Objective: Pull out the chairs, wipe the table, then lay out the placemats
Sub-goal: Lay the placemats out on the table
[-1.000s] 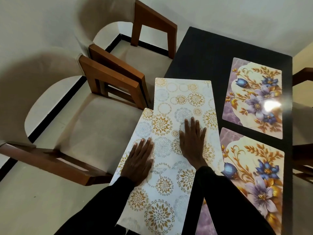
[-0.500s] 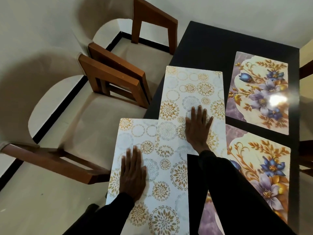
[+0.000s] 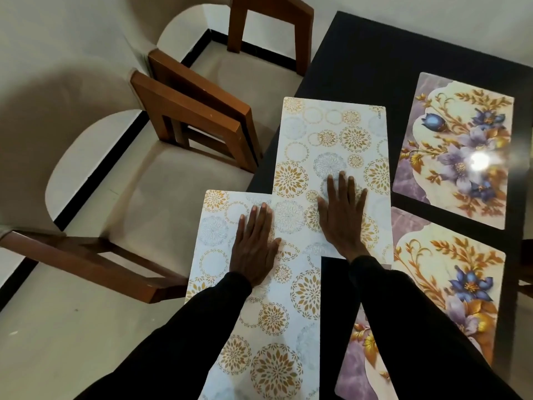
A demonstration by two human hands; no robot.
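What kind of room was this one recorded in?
Probably a home dining area: a dark table laid with patterned placemats, and wooden chairs with cushioned seats pulled out beside it.

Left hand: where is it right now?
Head view, lower centre: left hand lies flat on the near circle mat, just left of the right hand, which rests on the far circle mat.

- White rectangular placemat with gold and grey circle print (image 3: 259,336), under the left hand (image 3: 253,249): smooth, faint sheen.
- Second white circle-print placemat (image 3: 331,131), under the right hand (image 3: 341,217): same smooth face.
- Purple-and-cream floral placemats (image 3: 450,134), right of the right hand: glossy, the farther one showing glare.
- Black table top (image 3: 360,59): matt.
- Brown wooden chair frames (image 3: 187,102), left of the left hand: smooth; beige cloth seats (image 3: 178,197).
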